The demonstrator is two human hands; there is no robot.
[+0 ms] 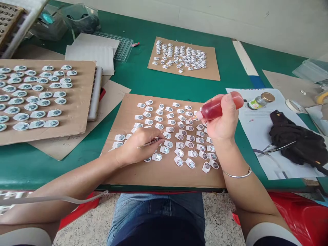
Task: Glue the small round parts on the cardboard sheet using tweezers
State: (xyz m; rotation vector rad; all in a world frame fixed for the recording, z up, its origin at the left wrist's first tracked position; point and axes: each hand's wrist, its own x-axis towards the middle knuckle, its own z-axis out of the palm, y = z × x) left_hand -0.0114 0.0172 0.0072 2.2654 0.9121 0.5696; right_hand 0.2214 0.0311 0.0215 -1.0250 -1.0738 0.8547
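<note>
A cardboard sheet (153, 176) lies in front of me, bearing rows of small round pieces on white tabs. My left hand (140, 143) rests low over the middle of the sheet, closed round thin metal tweezers (148, 143); their tip is beside a round piece (167, 136). Above the right part of the sheet, my right hand (224, 119) grips a squeeze bottle (212, 108) of red liquid. The bottle is tilted, its thin nozzle pointing left and down over the pieces. Whether the nozzle touches one, I cannot tell.
Another cardboard sheet (88, 99) of similar pieces stands raised at left; a third (210, 73) lies at the back. On the right are a small glass jar (260, 101), a black cloth (297, 143), scissors (279, 147) and a tape roll (294, 106). Plastic bins (82, 20) stand back left.
</note>
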